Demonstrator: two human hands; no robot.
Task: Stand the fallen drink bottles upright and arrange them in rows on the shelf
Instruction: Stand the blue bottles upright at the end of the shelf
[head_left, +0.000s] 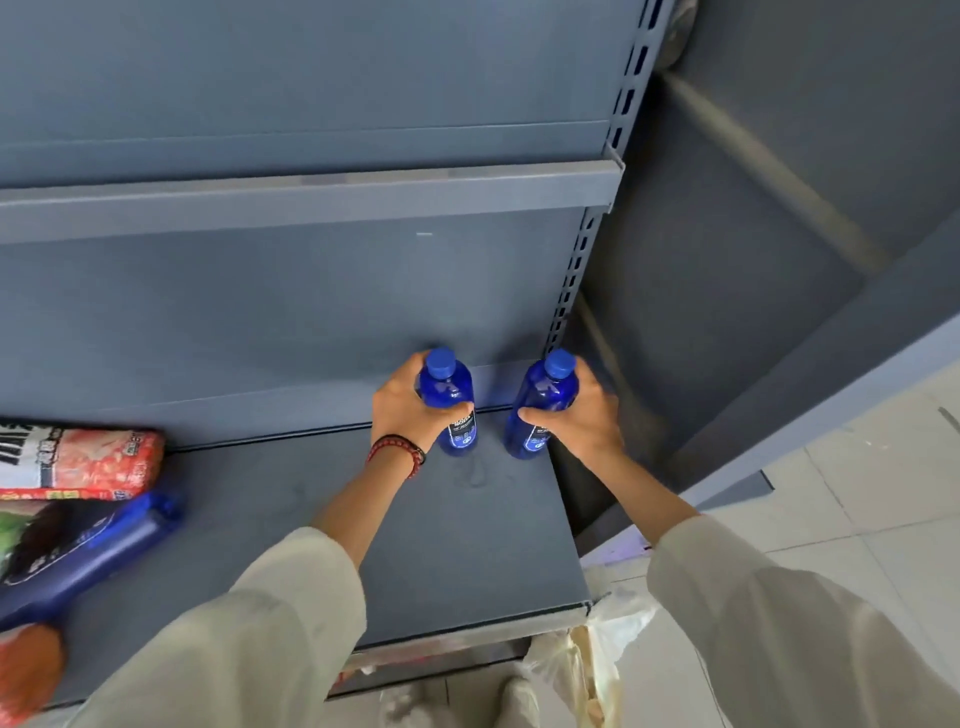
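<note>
Two blue drink bottles stand upright side by side at the back right of the grey shelf (467, 545). My left hand (402, 408) grips the left bottle (449, 395) around its middle. My right hand (584, 415) grips the right bottle (543, 400), which stands close to the shelf's right end. Both bottles have blue caps and dark labels. A third blue bottle (78, 556) lies on its side at the shelf's front left, blurred.
A red and white snack bag (78, 457) lies at the left above the fallen bottle. An orange object (26, 670) sits at the lower left corner. Another grey shelf (311, 200) hangs above. Plastic bags (587, 670) and white floor tiles lie below right.
</note>
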